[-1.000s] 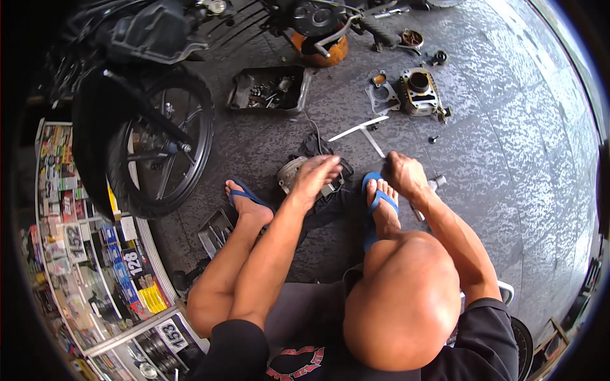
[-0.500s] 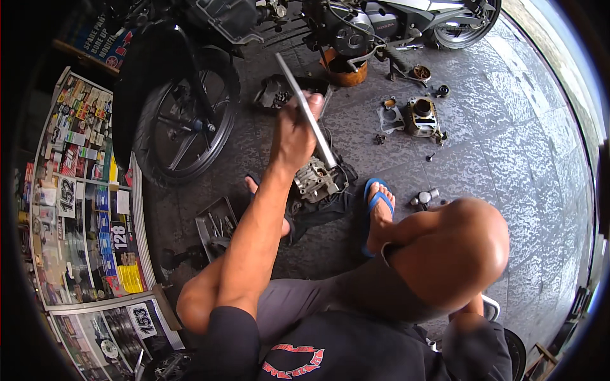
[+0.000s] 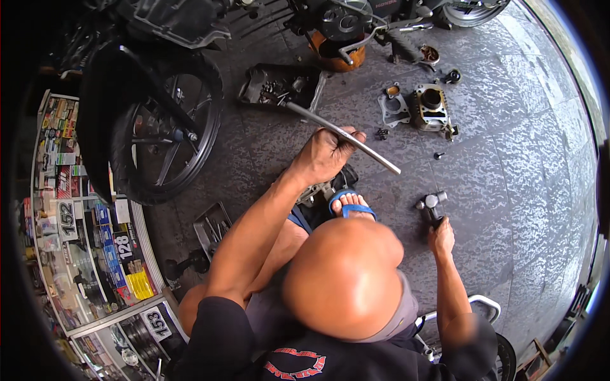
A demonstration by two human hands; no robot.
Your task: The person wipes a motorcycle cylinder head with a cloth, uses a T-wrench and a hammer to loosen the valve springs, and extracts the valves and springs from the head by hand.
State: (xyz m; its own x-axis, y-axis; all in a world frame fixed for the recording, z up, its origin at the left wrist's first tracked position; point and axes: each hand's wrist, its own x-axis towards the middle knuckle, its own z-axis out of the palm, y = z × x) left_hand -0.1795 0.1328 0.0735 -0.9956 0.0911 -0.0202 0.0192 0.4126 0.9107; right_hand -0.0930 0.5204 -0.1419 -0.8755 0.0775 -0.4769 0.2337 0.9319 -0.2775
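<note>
Left hand (image 3: 327,154) grips a long metal bar (image 3: 343,136); right hand (image 3: 440,238) clasps a hammer (image 3: 432,206) on the floor

silver rod (image 3: 343,134), blue sandal (image 3: 351,206), black wheel (image 3: 162,127)

The single head-worn fisheye is looking steeply down over the seated person's raised knee (image 3: 346,279) and forearms, which are coming in from the lower edge. It is facing forward across the grey tiled floor (image 3: 508,190) toward the motorcycle wheel (image 3: 159,136) at upper left. It is sitting close to the knee, with floor lines bending toward the dark rim.
</note>
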